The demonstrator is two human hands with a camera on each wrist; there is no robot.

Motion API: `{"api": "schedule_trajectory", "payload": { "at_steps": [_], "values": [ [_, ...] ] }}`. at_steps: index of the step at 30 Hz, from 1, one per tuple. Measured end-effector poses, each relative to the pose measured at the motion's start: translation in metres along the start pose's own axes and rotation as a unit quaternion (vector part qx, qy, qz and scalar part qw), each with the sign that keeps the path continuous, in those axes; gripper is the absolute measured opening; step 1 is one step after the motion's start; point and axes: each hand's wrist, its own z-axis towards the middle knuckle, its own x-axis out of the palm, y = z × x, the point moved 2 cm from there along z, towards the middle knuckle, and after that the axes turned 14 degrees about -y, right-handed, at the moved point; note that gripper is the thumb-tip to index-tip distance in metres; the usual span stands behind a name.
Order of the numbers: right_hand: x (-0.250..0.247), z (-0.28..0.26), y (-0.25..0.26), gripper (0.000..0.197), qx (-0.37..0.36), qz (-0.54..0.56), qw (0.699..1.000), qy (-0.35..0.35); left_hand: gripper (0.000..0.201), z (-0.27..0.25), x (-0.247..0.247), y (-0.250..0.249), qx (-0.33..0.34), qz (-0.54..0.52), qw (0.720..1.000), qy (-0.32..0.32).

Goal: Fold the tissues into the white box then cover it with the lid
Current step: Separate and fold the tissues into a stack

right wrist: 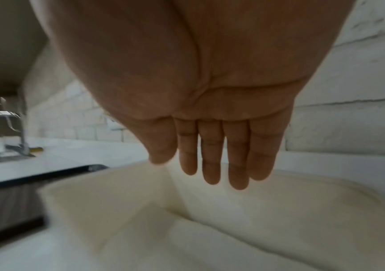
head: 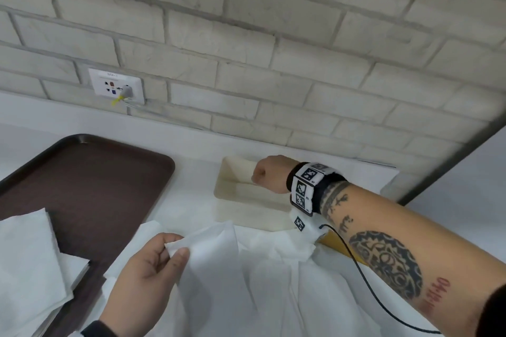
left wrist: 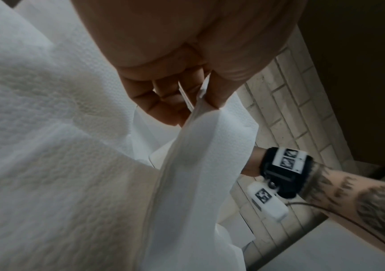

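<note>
The left hand [head: 147, 268] is closed in a pinch, thumb against fingers [left wrist: 221, 91], on the corner of a white tissue [head: 208, 243] that is lifted off the counter; in the left wrist view the sheet is seen hanging from that pinch as a long doubled strip. The right hand [head: 269, 174] is held over the white box [head: 232, 200], with 4 fingers [right wrist: 212, 165] straight, close together and empty in the right wrist view, pointing down into the box; whether they touch the pale folded layer inside cannot be told. The step in hand is judged to be the folding and loading of 1 tissue; the next move is judged to call for the held sheet to be folded narrower and laid flat in the box. The box lies near the brick wall [head: 273, 35], beside a brown tray [head: 90, 178]; its long axis runs roughly left to right, its opening upward. No lid can be identified with certainty.
</note>
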Motion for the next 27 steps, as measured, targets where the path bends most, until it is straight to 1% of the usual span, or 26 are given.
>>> {"api": "schedule_trajectory", "payload": {
  "at_steps": [3, 4, 5, 7, 8, 10, 15, 16, 17, 19, 20, 21, 22, 23, 24, 25, 26, 27],
  "values": [
    [0.022, -0.033, 0.015, 0.045, -0.013, 0.064, 0.997, 0.031, 0.014, 0.002, -0.001, 0.002, 0.008, 0.008, 1.000, 0.003],
    [0.033, -0.042, 0.021, 0.042, -0.014, 0.074, 0.996, 0.040, 0.014, 0.001, -0.002, 0.002, 0.013, 0.008, 1.000, 0.000],
    [0.045, -0.047, 0.026, 0.034, -0.013, 0.085, 0.996, 0.037, 0.015, 0.000, -0.003, 0.001, 0.016, 0.005, 1.000, -0.005],
    [0.061, -0.054, 0.032, 0.011, 0.000, 0.097, 0.995, -0.001, 0.016, -0.002, -0.005, -0.001, 0.014, -0.008, 1.000, -0.002],
    [0.066, -0.055, 0.034, 0.010, 0.000, 0.095, 0.995, -0.027, 0.014, -0.003, -0.006, -0.001, 0.012, -0.012, 1.000, 0.001],
    [0.070, -0.057, 0.041, 0.017, -0.010, 0.101, 0.994, -0.052, 0.012, -0.006, -0.009, -0.001, 0.011, -0.018, 1.000, 0.004],
    [0.071, -0.059, 0.056, 0.016, -0.005, 0.127, 0.991, -0.043, 0.019, -0.012, -0.017, -0.002, 0.018, -0.021, 1.000, -0.014],
    [0.070, -0.059, 0.059, 0.014, -0.002, 0.131, 0.990, -0.044, 0.015, -0.012, -0.018, -0.003, 0.019, -0.020, 0.999, -0.017],
    [0.070, -0.059, 0.060, 0.012, 0.000, 0.142, 0.989, -0.044, 0.005, -0.014, -0.020, -0.005, 0.018, -0.021, 0.999, -0.018],
    [0.069, -0.062, 0.059, 0.023, 0.017, 0.198, 0.978, -0.057, 0.011, -0.015, -0.022, -0.006, 0.020, -0.008, 1.000, -0.018],
    [0.066, -0.066, 0.058, 0.030, 0.030, 0.235, 0.968, -0.081, 0.010, -0.016, -0.021, -0.010, 0.022, -0.008, 1.000, -0.017],
    [0.061, -0.073, 0.056, 0.033, 0.039, 0.270, 0.954, -0.123, 0.009, -0.016, -0.021, -0.013, 0.024, -0.006, 1.000, -0.019],
    [0.056, -0.082, 0.056, 0.035, 0.042, 0.306, 0.935, -0.173, 0.015, -0.015, -0.020, -0.016, 0.025, -0.008, 0.999, -0.021],
    [0.050, -0.096, 0.056, 0.037, 0.049, 0.356, 0.908, -0.215, 0.024, -0.012, -0.019, -0.015, 0.025, -0.010, 0.999, -0.025],
    [0.046, -0.112, 0.058, 0.044, 0.060, 0.421, 0.874, -0.238, 0.027, -0.010, -0.018, -0.017, 0.024, -0.009, 0.999, -0.024],
    [0.042, -0.131, 0.062, 0.052, 0.069, 0.481, 0.841, -0.239, 0.019, -0.009, -0.014, -0.021, 0.031, -0.014, 0.999, -0.025],
    [0.040, -0.148, 0.068, 0.057, 0.076, 0.531, 0.813, -0.227, 0.007, -0.010, -0.010, -0.027, 0.034, -0.019, 0.999, -0.019],
    [0.044, -0.162, 0.073, 0.054, 0.082, 0.560, 0.797, -0.212, 0.006, -0.009, -0.005, -0.030, 0.042, -0.033, 0.999, -0.009]
  ]
}}
